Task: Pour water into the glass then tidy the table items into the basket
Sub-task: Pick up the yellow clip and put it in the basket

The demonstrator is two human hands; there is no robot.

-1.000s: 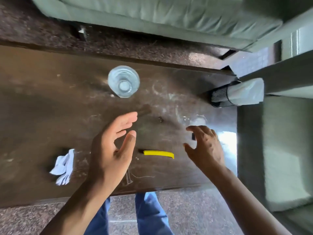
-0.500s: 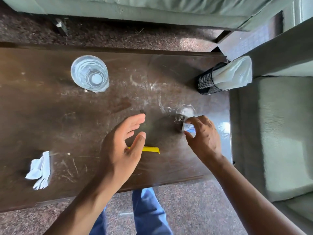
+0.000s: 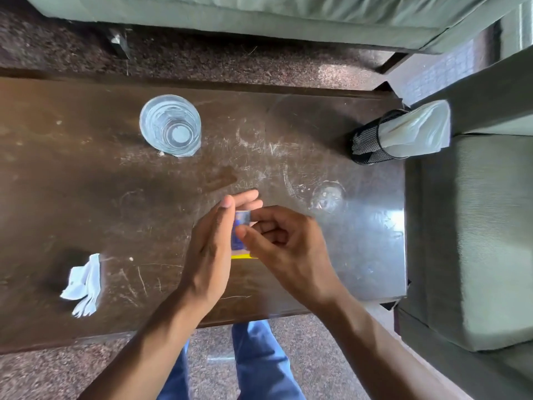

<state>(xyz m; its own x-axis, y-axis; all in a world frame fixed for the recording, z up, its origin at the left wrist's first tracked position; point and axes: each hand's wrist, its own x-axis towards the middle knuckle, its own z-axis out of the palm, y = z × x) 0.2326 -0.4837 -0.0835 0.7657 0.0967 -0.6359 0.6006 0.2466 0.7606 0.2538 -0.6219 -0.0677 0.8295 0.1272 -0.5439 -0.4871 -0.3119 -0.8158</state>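
A clear glass point(image 3: 170, 125) holding water stands at the back left of the dark wooden table point(image 3: 86, 197). The black mesh basket point(image 3: 366, 145), lined with a white bag, stands at the table's back right corner. My right hand point(image 3: 288, 249) pinches a small blue and clear item point(image 3: 240, 226) above the table's front middle. My left hand point(image 3: 210, 249) is held flat beside that item, fingers straight, and I cannot tell whether it touches it. Under both hands lies a yellow strip point(image 3: 242, 256), mostly hidden. Crumpled white paper point(image 3: 83, 284) lies at the front left.
A wet ring mark point(image 3: 327, 196) shows on the table right of my hands. A green sofa point(image 3: 259, 13) runs behind the table and a green seat point(image 3: 476, 241) stands close on the right. My legs in blue jeans point(image 3: 259, 365) are below the front edge.
My right hand has picked the small item up off the table and brought it left. My left hand has moved right, next to it, covering most of the yellow strip.
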